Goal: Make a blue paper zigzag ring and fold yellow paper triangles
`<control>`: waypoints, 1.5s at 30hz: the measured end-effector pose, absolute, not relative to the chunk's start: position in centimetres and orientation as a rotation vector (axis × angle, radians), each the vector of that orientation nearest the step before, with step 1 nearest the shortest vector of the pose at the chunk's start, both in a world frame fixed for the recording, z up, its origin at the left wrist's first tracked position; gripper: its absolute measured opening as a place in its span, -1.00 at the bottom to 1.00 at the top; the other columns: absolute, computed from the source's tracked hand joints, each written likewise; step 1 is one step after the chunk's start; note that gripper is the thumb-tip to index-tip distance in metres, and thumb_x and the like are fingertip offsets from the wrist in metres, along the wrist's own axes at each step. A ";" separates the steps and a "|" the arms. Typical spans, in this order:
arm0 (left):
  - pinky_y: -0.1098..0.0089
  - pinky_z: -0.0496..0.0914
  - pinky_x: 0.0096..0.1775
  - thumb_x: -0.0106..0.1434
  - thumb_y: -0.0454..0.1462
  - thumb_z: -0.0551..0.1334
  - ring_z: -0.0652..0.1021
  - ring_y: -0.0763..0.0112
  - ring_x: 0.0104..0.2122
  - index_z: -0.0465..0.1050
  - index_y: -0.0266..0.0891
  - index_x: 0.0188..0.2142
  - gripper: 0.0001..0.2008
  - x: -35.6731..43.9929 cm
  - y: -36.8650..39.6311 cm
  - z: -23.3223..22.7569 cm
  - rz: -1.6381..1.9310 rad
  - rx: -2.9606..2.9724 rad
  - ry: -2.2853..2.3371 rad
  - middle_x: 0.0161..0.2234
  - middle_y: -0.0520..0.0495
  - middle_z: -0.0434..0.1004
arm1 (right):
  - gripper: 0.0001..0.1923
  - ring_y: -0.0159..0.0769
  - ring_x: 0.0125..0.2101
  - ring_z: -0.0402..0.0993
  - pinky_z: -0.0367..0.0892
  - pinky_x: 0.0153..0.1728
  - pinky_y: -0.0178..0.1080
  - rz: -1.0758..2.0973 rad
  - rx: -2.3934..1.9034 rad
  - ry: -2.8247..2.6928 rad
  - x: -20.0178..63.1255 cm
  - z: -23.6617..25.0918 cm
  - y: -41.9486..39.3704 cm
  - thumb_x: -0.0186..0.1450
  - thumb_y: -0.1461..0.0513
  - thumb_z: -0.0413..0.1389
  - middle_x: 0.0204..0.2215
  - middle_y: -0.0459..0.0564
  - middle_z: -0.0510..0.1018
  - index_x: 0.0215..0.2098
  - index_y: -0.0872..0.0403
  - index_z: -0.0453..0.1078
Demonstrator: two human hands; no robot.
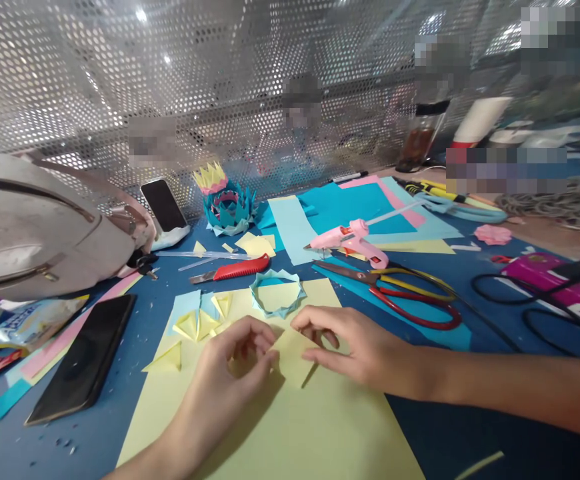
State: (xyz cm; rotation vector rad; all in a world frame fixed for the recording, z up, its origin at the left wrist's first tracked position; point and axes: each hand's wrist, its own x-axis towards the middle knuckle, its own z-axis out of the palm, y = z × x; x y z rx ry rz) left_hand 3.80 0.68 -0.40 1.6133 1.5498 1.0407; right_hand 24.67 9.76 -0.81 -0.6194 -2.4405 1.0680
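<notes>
Between my two hands is a small square of yellow paper point(293, 357), turned like a diamond above a large yellow sheet point(340, 427). My left hand point(243, 360) pinches its left corner between thumb and fingers. At its upper right edge, my right hand point(343, 347) grips it the same way. Just beyond my fingers lies a light blue paper ring point(277, 310) with a zigzag edge. Several folded yellow paper triangles point(167, 359) rest to the left of my left hand, some on light blue paper pieces point(185, 308).
Behind the ring lie a red box cutter point(240, 268), a pink glue gun point(353, 241) and scissors point(395, 283). A blue paper crown-like piece point(230, 210) stands farther back. At left are a dark phone point(85, 360) and a bag point(45, 227); a purple power strip point(560, 287) sits right.
</notes>
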 end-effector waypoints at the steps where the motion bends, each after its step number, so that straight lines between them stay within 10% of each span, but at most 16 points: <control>1: 0.43 0.34 -0.40 0.21 -0.28 0.19 0.49 0.41 -0.46 0.45 -0.09 -0.35 -0.93 3.7 0.7 -0.2 1.011 1.621 1.540 -0.48 0.07 0.50 | -0.87 -0.42 -0.46 0.32 0.20 -0.45 -0.37 1.106 -0.643 -2.425 24.7 -0.8 9.7 0.41 0.18 0.10 -0.38 -0.14 0.49 -0.09 0.03 0.36; 17: 0.31 0.26 -0.22 0.27 -0.47 0.13 0.49 0.41 -0.33 0.44 -0.14 -0.31 -0.79 3.0 0.0 -0.7 0.896 2.240 1.497 -0.32 0.13 0.57 | -0.83 -0.30 -0.22 0.37 0.28 -0.16 -0.26 0.459 -0.017 -2.665 24.8 -1.2 10.9 0.46 0.35 -0.01 -0.23 0.03 0.55 -0.15 0.13 0.42; 45: 0.28 0.36 0.01 0.42 -0.39 0.15 0.59 0.34 -0.19 0.58 -0.28 -0.19 -0.80 2.6 -0.2 -3.2 1.063 2.981 1.100 -0.24 -0.05 0.65 | -0.71 -0.24 -0.11 0.48 0.33 -0.11 -0.19 0.619 0.305 -2.691 24.9 -1.3 13.4 0.45 0.37 -0.06 -0.08 0.07 0.62 0.01 0.17 0.45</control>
